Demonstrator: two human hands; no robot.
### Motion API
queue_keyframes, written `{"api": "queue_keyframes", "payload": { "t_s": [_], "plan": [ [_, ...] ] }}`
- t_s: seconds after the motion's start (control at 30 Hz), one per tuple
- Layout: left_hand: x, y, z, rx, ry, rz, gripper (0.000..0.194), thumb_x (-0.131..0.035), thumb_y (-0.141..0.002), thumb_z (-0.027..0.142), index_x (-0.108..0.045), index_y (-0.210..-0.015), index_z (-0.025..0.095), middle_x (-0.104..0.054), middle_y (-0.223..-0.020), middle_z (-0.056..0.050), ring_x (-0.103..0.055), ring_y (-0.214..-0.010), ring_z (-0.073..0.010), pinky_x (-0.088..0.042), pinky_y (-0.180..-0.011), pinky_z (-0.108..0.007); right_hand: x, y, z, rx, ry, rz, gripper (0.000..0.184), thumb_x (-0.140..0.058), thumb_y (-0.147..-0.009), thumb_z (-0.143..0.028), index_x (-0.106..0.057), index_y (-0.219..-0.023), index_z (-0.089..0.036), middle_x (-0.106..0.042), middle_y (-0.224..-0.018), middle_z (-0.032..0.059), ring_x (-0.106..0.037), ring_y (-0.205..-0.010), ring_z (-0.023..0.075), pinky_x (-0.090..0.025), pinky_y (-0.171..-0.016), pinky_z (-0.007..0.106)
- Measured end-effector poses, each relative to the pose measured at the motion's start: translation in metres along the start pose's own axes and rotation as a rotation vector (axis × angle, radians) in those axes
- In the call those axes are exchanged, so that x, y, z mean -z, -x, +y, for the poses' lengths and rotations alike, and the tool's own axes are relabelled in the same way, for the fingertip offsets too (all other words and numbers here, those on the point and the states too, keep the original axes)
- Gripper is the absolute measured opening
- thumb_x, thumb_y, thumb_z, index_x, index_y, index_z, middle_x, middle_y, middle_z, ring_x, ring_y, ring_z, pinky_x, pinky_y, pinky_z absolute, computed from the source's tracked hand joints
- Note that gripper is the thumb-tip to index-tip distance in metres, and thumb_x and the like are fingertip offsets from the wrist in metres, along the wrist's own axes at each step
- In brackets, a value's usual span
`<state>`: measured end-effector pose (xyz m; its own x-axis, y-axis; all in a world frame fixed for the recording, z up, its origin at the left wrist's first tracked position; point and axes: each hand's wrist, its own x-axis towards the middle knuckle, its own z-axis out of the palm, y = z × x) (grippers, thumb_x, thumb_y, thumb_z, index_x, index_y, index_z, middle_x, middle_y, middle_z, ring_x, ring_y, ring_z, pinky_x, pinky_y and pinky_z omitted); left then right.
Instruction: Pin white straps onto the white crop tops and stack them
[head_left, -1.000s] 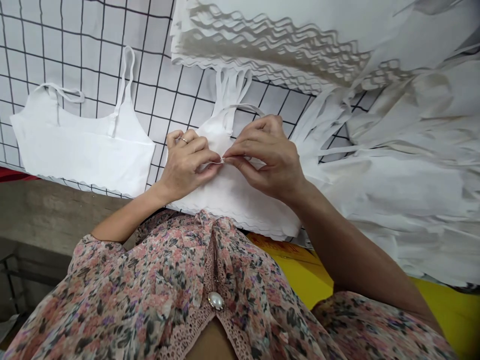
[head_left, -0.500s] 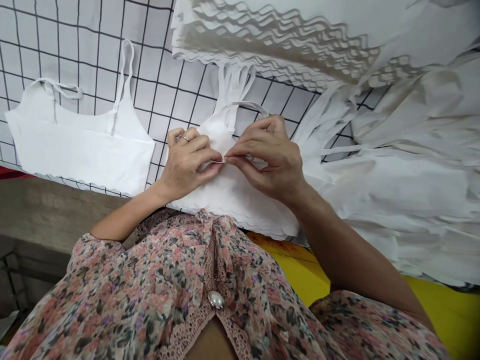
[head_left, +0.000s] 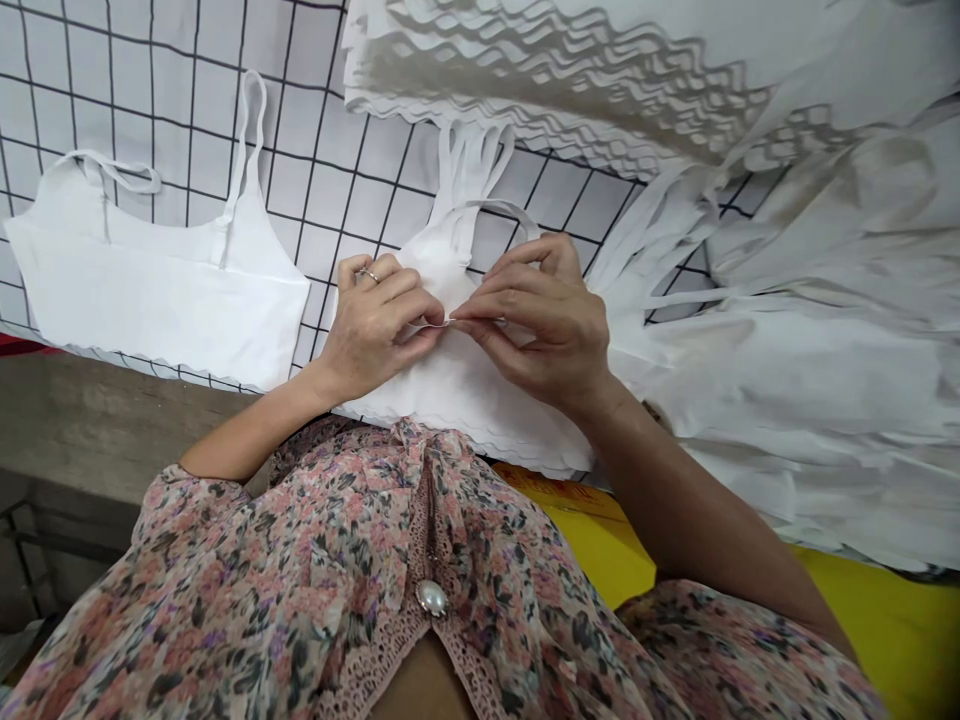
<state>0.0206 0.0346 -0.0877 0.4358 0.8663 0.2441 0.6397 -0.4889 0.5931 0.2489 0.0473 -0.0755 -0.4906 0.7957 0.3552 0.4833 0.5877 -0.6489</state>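
My left hand (head_left: 375, 330) and my right hand (head_left: 540, 320) meet over the chest of a white camisole top (head_left: 465, 390) with a scalloped hem. Between their fingertips, both hands pinch a thin white strap (head_left: 435, 324). Its exact end is too small to make out. The top's looped shoulder straps (head_left: 469, 165) run up toward a stack of white scalloped fabric pieces (head_left: 570, 70). A ring sits on one finger of my left hand.
A second white camisole (head_left: 150, 280) lies to the left on a black-lined white grid panel (head_left: 322, 190). Loose white fabric (head_left: 810, 350) is heaped at the right. Below lie a wooden ledge (head_left: 97, 420) and a yellow surface (head_left: 592, 540). My floral blouse (head_left: 300, 560) fills the bottom.
The whole view has drifted slightly, with the left camisole moving toward the frame's left edge. My hands keep their pinch on the strap, and a small metal glint seen earlier no longer shows clearly.
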Motion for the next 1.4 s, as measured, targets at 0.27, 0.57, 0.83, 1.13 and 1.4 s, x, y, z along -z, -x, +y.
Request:
{"api": "queue_keyframes", "payload": {
  "t_s": [0.27, 0.57, 0.83, 1.13, 1.4],
  "plan": [
    [0.004, -0.003, -0.001, -0.156, 0.107, 0.088, 0.013, -0.063, -0.103, 0.018, -0.067, -0.093, 0.025, -0.073, -0.092, 0.000, -0.063, -0.087, -0.0166, -0.048, -0.081, -0.036, -0.005, 0.009, -0.010, 0.174, 0.169, 0.159, 0.012, -0.070, -0.100, -0.017, -0.070, -0.103, -0.029, -0.073, -0.087, -0.0048, -0.068, -0.098, 0.0177, -0.037, -0.120, 0.059],
    [0.002, 0.000, -0.005, -0.167, 0.128, 0.052, 0.018, -0.059, -0.106, 0.021, -0.072, -0.094, 0.024, -0.077, -0.090, 0.000, -0.068, -0.084, -0.0156, -0.053, -0.077, -0.035, -0.003, 0.023, -0.002, 0.096, 0.297, -0.026, 0.016, -0.062, -0.104, -0.025, -0.075, -0.097, -0.030, -0.071, -0.086, -0.0011, -0.067, -0.102, 0.0204, -0.031, -0.128, 0.066],
    [-0.001, -0.002, -0.003, -0.137, 0.142, 0.076, 0.012, -0.063, -0.107, 0.023, -0.070, -0.098, 0.022, -0.075, -0.091, -0.001, -0.067, -0.086, -0.0161, -0.054, -0.078, -0.035, 0.002, 0.009, -0.010, 0.190, 0.430, -0.002, 0.019, -0.059, -0.105, -0.020, -0.070, -0.092, -0.027, -0.073, -0.082, -0.0008, -0.067, -0.100, 0.0196, -0.040, -0.120, 0.061],
    [0.002, -0.001, -0.007, -0.135, 0.204, 0.072, 0.010, -0.067, -0.105, 0.027, -0.074, -0.100, 0.023, -0.071, -0.091, -0.003, -0.065, -0.090, -0.0194, -0.052, -0.077, -0.038, 0.024, -0.031, -0.009, 0.262, 0.457, -0.324, 0.033, -0.045, -0.109, -0.015, -0.061, -0.081, -0.021, -0.066, -0.081, 0.0020, -0.061, -0.099, 0.0211, -0.047, -0.097, 0.050],
    [0.010, -0.004, -0.004, -0.058, 0.221, -0.030, 0.016, -0.064, -0.106, 0.029, -0.076, -0.098, 0.023, -0.072, -0.090, -0.004, -0.065, -0.090, -0.0208, -0.052, -0.081, -0.039, 0.024, -0.042, 0.000, 0.156, 0.158, -0.447, 0.048, -0.037, -0.117, -0.031, -0.061, -0.077, -0.018, -0.054, -0.072, -0.0001, -0.059, -0.097, 0.0176, -0.046, -0.105, 0.054]
  ]
}}
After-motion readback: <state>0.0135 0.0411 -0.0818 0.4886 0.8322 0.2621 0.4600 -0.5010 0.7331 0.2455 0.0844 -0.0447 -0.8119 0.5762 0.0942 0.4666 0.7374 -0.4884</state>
